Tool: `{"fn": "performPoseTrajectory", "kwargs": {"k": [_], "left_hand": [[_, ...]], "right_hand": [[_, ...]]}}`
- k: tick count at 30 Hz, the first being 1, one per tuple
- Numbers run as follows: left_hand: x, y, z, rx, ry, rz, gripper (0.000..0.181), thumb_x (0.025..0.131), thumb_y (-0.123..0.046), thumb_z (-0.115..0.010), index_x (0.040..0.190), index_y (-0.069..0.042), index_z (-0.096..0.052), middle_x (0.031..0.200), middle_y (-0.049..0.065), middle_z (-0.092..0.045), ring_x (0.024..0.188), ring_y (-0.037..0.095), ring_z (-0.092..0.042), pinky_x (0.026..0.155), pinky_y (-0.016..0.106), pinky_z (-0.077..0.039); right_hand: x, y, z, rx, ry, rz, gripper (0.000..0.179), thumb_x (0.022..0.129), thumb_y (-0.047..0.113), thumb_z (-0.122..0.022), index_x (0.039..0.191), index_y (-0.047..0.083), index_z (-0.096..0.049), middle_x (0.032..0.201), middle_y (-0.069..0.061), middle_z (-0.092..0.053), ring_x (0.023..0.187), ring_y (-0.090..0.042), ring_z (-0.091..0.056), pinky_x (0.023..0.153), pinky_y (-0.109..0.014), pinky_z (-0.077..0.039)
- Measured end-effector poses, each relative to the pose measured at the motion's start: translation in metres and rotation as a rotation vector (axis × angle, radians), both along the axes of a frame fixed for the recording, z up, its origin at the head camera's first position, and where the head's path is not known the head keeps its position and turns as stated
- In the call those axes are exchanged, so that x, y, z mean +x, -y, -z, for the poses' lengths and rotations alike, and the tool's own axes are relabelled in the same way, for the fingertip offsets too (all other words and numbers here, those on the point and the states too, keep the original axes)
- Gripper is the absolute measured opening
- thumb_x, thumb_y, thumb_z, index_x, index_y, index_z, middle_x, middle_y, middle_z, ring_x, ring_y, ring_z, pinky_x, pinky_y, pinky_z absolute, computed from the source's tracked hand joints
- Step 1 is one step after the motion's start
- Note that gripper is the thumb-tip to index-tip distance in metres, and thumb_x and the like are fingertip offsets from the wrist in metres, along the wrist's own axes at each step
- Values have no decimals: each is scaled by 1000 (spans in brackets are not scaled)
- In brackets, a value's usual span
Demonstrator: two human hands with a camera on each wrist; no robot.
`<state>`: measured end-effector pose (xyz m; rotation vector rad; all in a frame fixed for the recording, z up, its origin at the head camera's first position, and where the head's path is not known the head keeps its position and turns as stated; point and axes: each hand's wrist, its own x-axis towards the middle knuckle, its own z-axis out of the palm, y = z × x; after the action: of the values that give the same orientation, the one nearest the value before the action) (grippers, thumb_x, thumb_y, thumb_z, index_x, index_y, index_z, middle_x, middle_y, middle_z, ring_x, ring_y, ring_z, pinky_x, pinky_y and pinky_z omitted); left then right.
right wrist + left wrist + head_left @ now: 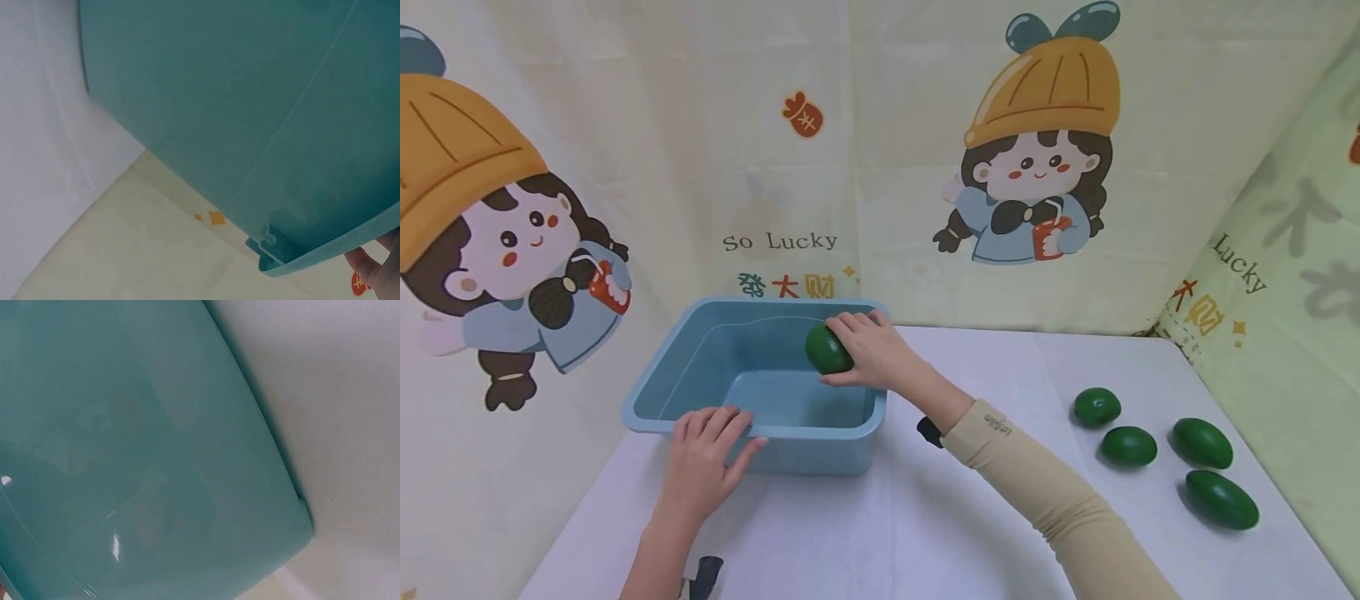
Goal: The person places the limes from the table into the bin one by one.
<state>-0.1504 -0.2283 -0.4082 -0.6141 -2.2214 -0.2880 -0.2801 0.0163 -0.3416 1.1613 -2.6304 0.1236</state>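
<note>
A blue plastic tub [827, 435] stands on the table, with its inner floor visible. My right hand [872, 354] holds a dark green avocado [827, 348] over the tub's right part, fingers across its top and thumb below. My left hand [703, 458] grips the tub's near rim, fingers over the edge and thumb along the outside. The left wrist view is mostly the tub's outer wall [156, 437]. In the right wrist view, the tub's side [219, 106] fills most of the frame, and part of my right hand [381, 272] shows past the rim.
To the right on the white-covered table [985, 517] lie more avocados: one at the back [1097, 407], another just in front [1128, 447], and two near the right edge [1202, 442]. Behind the table hangs a cream cloth [895, 167] printed with cartoon figures.
</note>
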Motion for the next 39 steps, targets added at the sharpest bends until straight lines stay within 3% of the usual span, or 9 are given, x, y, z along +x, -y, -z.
{"fn": "performPoseTrajectory", "kwargs": {"k": [18, 39], "left_hand": [[0, 0, 1, 1, -3, 2, 57, 94, -52, -35, 93, -2, -62, 90, 13, -56, 85, 32, -46, 77, 46, -31], [-2, -3, -1, 29, -101, 43, 53, 95, -48, -39, 90, -2, -63, 87, 11, -56, 81, 32, -46, 72, 45, -31]], "right_hand": [[1, 7, 6, 54, 38, 6, 80, 77, 67, -53, 134, 13, -40, 127, -1, -48, 112, -16, -47, 95, -41, -33], [3, 5, 2, 64, 114, -30, 84, 76, 69, -54, 139, 17, -34, 135, 0, -42, 119, -15, -41, 100, -43, -26]]}}
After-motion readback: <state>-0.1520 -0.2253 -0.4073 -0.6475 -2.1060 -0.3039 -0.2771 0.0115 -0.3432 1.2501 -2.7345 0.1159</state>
